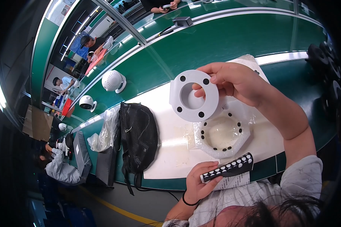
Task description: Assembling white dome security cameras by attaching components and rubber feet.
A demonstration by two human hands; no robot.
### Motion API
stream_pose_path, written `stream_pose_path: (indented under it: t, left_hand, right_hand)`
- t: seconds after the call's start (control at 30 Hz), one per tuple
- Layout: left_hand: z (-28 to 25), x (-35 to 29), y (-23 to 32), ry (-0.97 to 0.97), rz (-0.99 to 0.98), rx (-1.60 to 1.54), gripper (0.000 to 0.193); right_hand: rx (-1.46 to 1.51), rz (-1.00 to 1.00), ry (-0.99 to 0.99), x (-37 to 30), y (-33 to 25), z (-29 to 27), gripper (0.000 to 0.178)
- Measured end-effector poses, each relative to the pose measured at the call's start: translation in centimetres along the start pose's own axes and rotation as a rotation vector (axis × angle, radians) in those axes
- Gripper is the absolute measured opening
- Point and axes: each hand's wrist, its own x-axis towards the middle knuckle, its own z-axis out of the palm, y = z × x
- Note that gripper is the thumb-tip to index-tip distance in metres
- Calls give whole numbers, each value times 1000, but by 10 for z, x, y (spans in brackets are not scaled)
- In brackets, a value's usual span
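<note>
My right hand (233, 81) grips a round white plastic base (175, 99) by its upper right rim, fingers reaching into its recessed middle. Several black round pads sit spaced around the base's flat ring. Below it on the board lies a white octagonal holder (224, 152) with a hollow centre, wrapped in clear film or tape. Small black dots line its inner rim. Close to my body, my left hand (199, 182) pinches a rolled or bent black pad sheet (231, 166) with rows of white round spots. A white printed backing (234, 182) hangs below that sheet.
A pale board (170, 159) covers the green bench. Left of it lie a black mesh bag (139, 132) and clear plastic bags (104, 132). White fan-like units (113, 81) stand along the conveyor (231, 38). Black round parts (324, 62) are stacked far right. Other people work beyond.
</note>
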Motion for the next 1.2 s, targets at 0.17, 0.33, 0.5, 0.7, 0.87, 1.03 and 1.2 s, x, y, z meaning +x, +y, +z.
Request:
stream_pose_path:
  t: [0.17, 0.33, 0.5, 0.7, 0.87, 1.03, 1.2]
  left_hand:
    - [0, 0, 1, -6, -1, 0, 32]
    - [0, 0, 0, -2, 5, 6, 33]
    - [-1, 1, 0, -9, 11, 13, 33]
    - [-1, 0, -2, -9, 18, 17, 33]
    - [0, 2, 2, -13, 26, 17, 33]
    - [-1, 1, 0, -4, 25, 8, 33]
    - [-2, 0, -1, -5, 19, 7, 32]
  right_hand:
    - [-6, 5, 15, 0, -1, 0, 40]
    - [-26, 10, 12, -1, 0, 1, 43]
    - [3, -7, -10, -2, 2, 2, 42]
    - [-19, 2, -15, -3, 1, 2, 41]
    - [-67, -13, -27, -2, -2, 0, 47]
    - [-120, -18, 3, 3, 1, -2, 45]
    - [-228, -119, 69, 15, 10, -14, 38]
